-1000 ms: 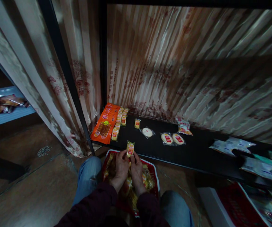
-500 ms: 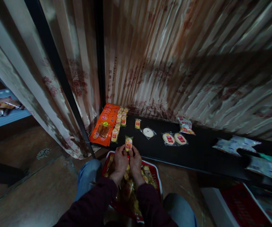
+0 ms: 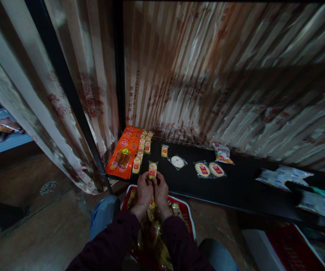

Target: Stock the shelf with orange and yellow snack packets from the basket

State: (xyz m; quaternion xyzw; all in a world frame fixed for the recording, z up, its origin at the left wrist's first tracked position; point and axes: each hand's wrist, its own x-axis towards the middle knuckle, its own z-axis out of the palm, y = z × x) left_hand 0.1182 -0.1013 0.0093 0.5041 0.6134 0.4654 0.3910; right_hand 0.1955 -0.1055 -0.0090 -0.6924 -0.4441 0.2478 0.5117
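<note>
My left hand (image 3: 145,191) and my right hand (image 3: 160,190) are closed together on one small yellow snack packet (image 3: 152,169), held upright at the front edge of a low black shelf (image 3: 236,186). Right behind it runs a row of several like yellow packets (image 3: 141,147), beside a stack of orange packs (image 3: 125,151). Under my wrists a red basket (image 3: 189,220) sits on my lap, filled with more wrapped snacks.
Farther right on the shelf lie a lone yellow packet (image 3: 164,150), round white and tan cakes in clear wrap (image 3: 177,162), a red-white bag (image 3: 222,153) and pale bags (image 3: 285,175). A striped curtain hangs behind. A second red basket (image 3: 286,248) stands at the lower right.
Both hands have carried the yellow packet forward from above the basket to the shelf's front edge, close to the row of packets. The view has tilted slightly.
</note>
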